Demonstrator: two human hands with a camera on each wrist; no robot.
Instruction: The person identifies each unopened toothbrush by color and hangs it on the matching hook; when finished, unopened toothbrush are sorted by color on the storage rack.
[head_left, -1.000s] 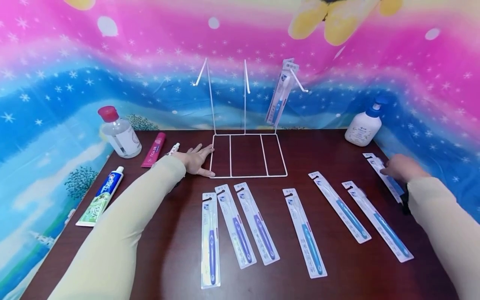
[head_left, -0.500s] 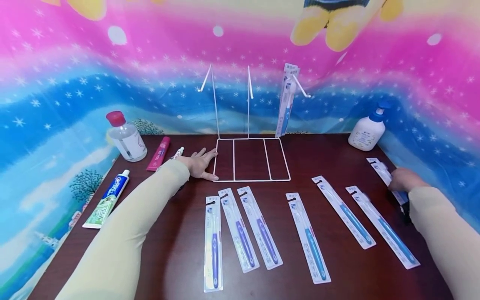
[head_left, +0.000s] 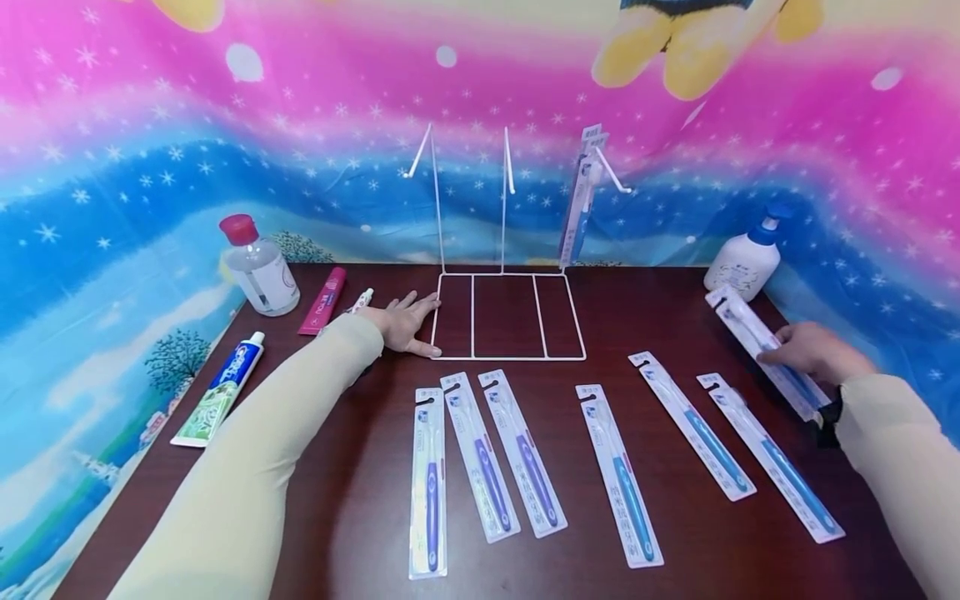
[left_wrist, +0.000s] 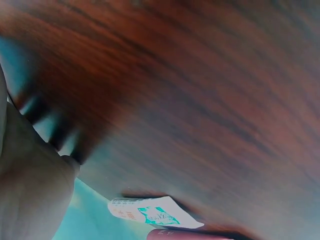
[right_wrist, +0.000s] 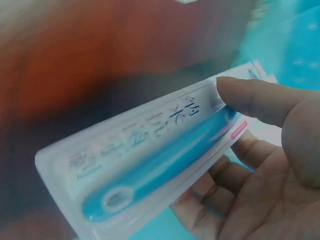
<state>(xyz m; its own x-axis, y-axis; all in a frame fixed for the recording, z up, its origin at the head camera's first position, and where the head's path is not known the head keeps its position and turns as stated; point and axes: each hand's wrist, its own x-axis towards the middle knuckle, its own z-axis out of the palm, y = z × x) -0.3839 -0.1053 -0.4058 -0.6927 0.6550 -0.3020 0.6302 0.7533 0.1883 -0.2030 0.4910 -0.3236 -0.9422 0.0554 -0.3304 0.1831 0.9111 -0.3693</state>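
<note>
My left hand (head_left: 403, 325) lies on the table with its fingers spread, touching the left side of a white wire rack (head_left: 510, 359). At the right, my right hand (head_left: 817, 350) holds a packaged toothbrush (head_left: 742, 325) off the table. The right wrist view shows the thumb on one face of this toothbrush pack (right_wrist: 165, 155) and fingers behind it; the handle is blue. Packaged toothbrushes (head_left: 581, 208) hang on the rack's right hook. Three purple-handled toothbrushes (head_left: 487, 471) and three blue-handled toothbrushes (head_left: 621, 475) lie in front.
A clear bottle (head_left: 262, 275) with a red cap, a pink tube (head_left: 324, 302), a blue-green toothpaste tube (head_left: 221, 392) and a small white tube (head_left: 363, 300) are at the left. A white pump bottle (head_left: 742, 265) stands at the back right. A printed cloth (head_left: 360, 83) hangs behind.
My right hand has raised the packaged toothbrush from the table, its top end now in front of the pump bottle's base. The left hand stays against the rack. The head view has shifted slightly.
</note>
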